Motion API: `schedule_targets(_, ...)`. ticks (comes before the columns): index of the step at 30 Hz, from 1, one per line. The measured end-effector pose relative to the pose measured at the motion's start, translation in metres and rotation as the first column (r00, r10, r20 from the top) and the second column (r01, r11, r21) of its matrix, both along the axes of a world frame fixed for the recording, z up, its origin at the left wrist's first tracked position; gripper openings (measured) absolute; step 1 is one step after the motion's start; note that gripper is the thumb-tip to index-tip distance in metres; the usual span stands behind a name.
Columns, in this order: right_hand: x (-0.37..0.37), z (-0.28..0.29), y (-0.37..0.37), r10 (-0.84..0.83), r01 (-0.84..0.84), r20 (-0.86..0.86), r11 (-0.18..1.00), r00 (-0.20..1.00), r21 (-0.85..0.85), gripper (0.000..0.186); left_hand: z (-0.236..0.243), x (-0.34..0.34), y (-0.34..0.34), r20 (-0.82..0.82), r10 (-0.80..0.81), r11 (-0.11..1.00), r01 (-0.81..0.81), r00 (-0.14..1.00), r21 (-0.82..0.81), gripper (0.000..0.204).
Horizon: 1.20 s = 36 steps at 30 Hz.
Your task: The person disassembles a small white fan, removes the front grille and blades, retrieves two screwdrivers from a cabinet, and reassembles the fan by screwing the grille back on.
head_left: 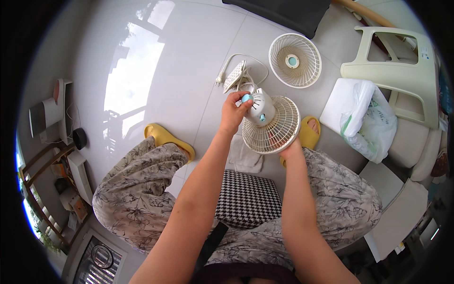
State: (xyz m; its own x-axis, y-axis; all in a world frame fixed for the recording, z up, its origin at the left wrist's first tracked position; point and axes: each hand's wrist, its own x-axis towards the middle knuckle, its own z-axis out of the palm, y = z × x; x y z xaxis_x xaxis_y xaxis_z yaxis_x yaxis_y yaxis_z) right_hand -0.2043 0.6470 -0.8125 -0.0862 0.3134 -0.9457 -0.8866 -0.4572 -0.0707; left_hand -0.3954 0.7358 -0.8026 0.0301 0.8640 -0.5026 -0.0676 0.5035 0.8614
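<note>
A small white electric fan (261,110) is tilted over between my hands, its back upward. My left hand (233,113) is closed, thumb and fingertips pinching the light-blue knob (247,98) at the end of the motor housing. From below, my right hand (286,148) grips the rim of the rear grille (287,118); its fingers show partly through the wires. A second light-blue knob (262,117) sticks out of the housing. Beyond my left hand are the fan's white base (234,76) and its cord with a plug (219,79). The front grille (306,78) lies apart on the tiles, round and white.
A grey cloth (245,158) lies beneath the fan. In front of me is a houndstooth-patterned stool (248,199). To the right are a plastic bag (371,123) on a white box and a pale green plastic stool (395,71). A black object (283,13) lies at the far edge.
</note>
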Motion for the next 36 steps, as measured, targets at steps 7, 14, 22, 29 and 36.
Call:
schedule_targets(7, -0.028, 0.019, -0.018, -0.124, 0.049, 0.411, 0.981, 0.903, 0.189, 0.073, -0.003, 0.008, 0.001, 0.225, 0.119, 0.990, -0.098, 0.967, -0.102, 0.028)
schedule_targets(14, -0.042, 0.031, -0.011, -0.089, 0.043, 0.579, 0.995, 0.811, 0.092, 0.059, -0.006, 0.002, 0.004, 0.322, 0.148, 0.980, -0.096, 0.935, -0.174, 0.031)
schedule_targets(22, -0.033, 0.026, -0.006, -0.131, 0.039, 0.572, 0.985, 0.810, 0.170, 0.054, -0.002, 0.004, 0.011, 0.468, 0.236, 0.964, -0.143, 0.851, -0.226, 0.039)
schedule_targets(29, -0.037, 0.029, 0.001, -0.187, 0.110, 0.542, 0.979, 0.819, 0.171, 0.052, 0.005, 0.015, -0.006, 0.377, 0.320, 0.941, -0.244, 0.869, -0.236, 0.037)
schedule_targets(36, -0.041, 0.028, -0.008, -0.115, 0.020, 0.600, 0.986, 0.792, 0.164, 0.045, 0.005, 0.026, -0.021, 0.229, 0.204, 0.977, -0.185, 0.952, -0.101, 0.074)
